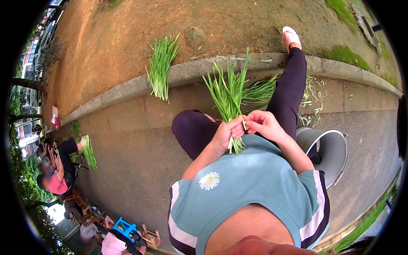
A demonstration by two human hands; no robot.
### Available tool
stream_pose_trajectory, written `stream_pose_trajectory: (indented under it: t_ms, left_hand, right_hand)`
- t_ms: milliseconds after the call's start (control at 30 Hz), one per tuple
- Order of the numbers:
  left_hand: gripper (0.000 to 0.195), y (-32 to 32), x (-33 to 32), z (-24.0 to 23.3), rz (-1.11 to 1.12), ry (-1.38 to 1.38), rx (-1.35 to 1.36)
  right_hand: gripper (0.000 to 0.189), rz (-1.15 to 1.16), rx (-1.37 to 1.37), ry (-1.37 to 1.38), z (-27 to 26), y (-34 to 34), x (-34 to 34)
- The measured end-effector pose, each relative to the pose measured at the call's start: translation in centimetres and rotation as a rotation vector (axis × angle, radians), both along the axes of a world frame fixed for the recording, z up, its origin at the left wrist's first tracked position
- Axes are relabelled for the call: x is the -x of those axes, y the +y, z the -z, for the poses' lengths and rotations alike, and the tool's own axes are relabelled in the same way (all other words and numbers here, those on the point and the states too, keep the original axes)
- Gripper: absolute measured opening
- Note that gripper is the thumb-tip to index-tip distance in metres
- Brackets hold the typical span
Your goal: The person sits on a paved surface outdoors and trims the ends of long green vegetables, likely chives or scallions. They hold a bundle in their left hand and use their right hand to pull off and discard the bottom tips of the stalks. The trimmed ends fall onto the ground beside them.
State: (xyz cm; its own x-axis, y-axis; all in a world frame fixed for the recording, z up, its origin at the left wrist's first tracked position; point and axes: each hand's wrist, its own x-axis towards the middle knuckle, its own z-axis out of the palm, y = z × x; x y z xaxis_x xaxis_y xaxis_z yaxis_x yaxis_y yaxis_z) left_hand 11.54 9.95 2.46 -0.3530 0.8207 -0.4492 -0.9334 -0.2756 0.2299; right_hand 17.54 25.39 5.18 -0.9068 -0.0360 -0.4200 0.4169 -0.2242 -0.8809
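A bunch of garlic chives (225,95) is gripped in my left hand (228,132), its green leaves pointing away from me and its pale stem ends showing below my fist. Close beside it, my right hand (264,125) pinches the pale lower end of a chive stalk (244,124) between thumb and fingers. More loose chives (259,92) lie on the pavement just past my hands, partly hidden by my leg. Farther left, another bundle of chives (163,65) rests across the concrete curb (194,70).
Peeled scraps (309,98) litter the ground right of my leg. A grey metal bucket (330,156) lies tipped at my right side. At left, people (60,178) sit near more chives (88,152), wooden stools (150,236) and a blue plastic stool (125,227). A stone (194,35) sits on the soil.
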Motion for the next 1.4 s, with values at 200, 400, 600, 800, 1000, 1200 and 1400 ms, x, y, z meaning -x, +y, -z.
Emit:
stream_pose_trajectory:
  t_ms: [200, 400, 600, 800, 1000, 1200, 1400]
  left_hand:
    - [0.012, 0.1, 0.3, 0.0, -0.017, 0.061, 0.161]
    - [0.011, 0.9, 0.0, -0.5, -0.133, 0.347, 0.412]
    - [0.013, 1.0, 1.2, -1.3, -0.084, 0.418, 0.411]
    - [0.013, 1.4, 2.1, -1.3, -0.019, 0.459, 0.382]
    - [0.016, 1.3, 2.0, -0.3, 0.021, 0.437, 0.370]
    - [0.014, 1.7, 1.9, -1.6, 0.171, 0.580, 0.389]
    - [0.011, 2.0, 1.5, -0.8, -0.005, 0.482, 0.493]
  right_hand:
    - [0.005, 0.098, -0.954, 0.423, -0.3, -1.0, 0.3]
    - [0.007, 0.171, -0.887, 0.403, 0.2, -1.1, 0.3]
    - [0.007, 0.106, -0.940, 0.470, -0.2, -0.7, 0.5]
    - [0.008, 0.095, -1.058, 0.560, -0.5, -0.6, 0.7]
    - [0.008, 0.079, -1.030, 0.519, -0.7, 0.2, 0.4]
    - [0.008, 0.139, -1.123, 0.549, -0.4, 0.3, 0.2]
    - [0.008, 0.198, -1.124, 0.491, 0.0, 0.4, 0.6]
